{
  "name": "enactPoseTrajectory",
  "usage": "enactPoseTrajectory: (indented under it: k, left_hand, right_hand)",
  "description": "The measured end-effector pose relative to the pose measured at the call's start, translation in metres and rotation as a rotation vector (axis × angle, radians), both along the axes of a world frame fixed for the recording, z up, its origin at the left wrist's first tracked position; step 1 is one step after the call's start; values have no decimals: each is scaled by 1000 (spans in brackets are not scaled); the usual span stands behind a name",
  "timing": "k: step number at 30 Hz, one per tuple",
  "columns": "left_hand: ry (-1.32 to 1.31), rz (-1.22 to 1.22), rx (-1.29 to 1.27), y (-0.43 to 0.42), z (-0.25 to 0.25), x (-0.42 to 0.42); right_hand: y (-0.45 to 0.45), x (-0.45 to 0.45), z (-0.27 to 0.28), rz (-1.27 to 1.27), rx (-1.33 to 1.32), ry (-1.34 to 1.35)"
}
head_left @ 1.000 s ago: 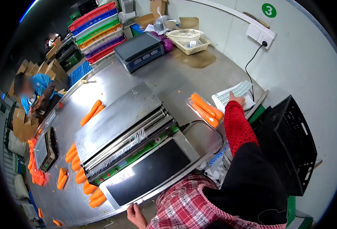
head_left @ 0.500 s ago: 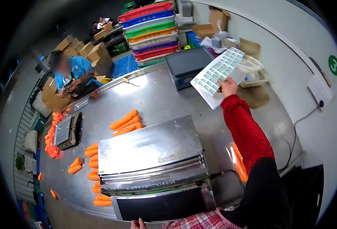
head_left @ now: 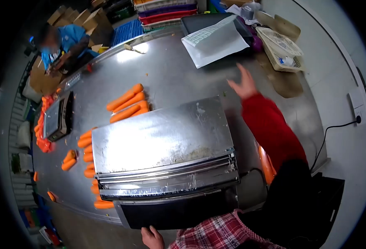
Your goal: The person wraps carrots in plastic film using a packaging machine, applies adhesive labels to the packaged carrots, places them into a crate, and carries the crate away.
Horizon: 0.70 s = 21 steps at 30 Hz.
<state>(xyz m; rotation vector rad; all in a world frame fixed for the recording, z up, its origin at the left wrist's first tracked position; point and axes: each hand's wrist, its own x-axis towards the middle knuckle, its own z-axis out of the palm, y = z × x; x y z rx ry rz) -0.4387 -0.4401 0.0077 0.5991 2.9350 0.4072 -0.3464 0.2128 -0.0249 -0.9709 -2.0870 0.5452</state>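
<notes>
My right hand (head_left: 243, 84), in a red sleeve, is held over the table with its fingers spread and nothing in them. Just beyond it, label sheets (head_left: 216, 43) with rows of greenish labels and white paper lie on a black device (head_left: 191, 24), one sheet curling up. My left hand (head_left: 152, 238) is at the front edge of the black plate (head_left: 174, 213) of a metal wrapping machine (head_left: 162, 139). Its fingertips show slightly apart at that edge; the rest is partly out of frame. Carrots (head_left: 127, 101) lie behind the machine, and more carrots (head_left: 88, 157) line its left side.
A scale (head_left: 58, 118) stands at the left beside carrots in red bags (head_left: 44, 124). A wrapped carrot pack (head_left: 266, 166) lies under my right forearm. White baskets (head_left: 280, 50) sit by the wall. A person in blue (head_left: 69, 43) is across the table; stacked crates (head_left: 166, 16) stand behind.
My right hand has let go of the label sheets, which now rest on the black device, and its fingers have opened. The view has shifted. My left hand stays by the plate's edge.
</notes>
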Motion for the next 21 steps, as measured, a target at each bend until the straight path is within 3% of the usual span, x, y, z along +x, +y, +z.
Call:
enactPoseTrajectory:
  k: [1, 2, 4, 5, 8, 10, 11, 12, 14, 16, 17, 18, 19, 21]
  left_hand:
    - [92, 141, 313, -43, -69, 0]
    - [109, 188, 322, -35, -56, 4]
    - [-48, 40, 20, -3, -4, 1]
    - [-20, -18, 1, -1, -1, -1]
    - [31, -64, 16, -4, -1, -4]
    - [67, -69, 34, -6, 6, -15]
    - [-5, -104, 169, -5, 18, -25]
    - [-81, -142, 303, 0, 32, -35]
    - [136, -196, 426, 27, 59, -58]
    - [105, -257, 570, 35, 43, -76]
    - [83, -335, 595, 37, 30, -82]
    - [67, -397, 618, 35, 17, -85]
    - [24, -424, 632, 35, 10, -85]
    - [39, -451, 571, 33, 6, -84]
  right_hand:
    - [-38, 40, -7, -56, 35, -137]
    - [-69, 83, -27, -62, 120, -258]
    - [-134, 158, -54, -65, 37, -520]
    - [-158, 196, -70, -67, 55, -669]
    - [-167, 214, -63, -34, -33, -705]
    - [-157, 190, -44, -76, -52, -846]
    - [-144, 168, -38, -73, -29, -833]
    - [-127, 142, -31, -32, -29, -620]
    - [-109, 71, 8, 109, 54, -249]
    - [-122, -12, 66, 190, -214, -44]
    - [-130, -42, 95, 126, -272, -182]
    - [-111, -60, 78, 167, -111, -192]
    - [-110, -80, 87, 116, -231, -284]
    - [-71, -106, 63, 43, -183, -380]
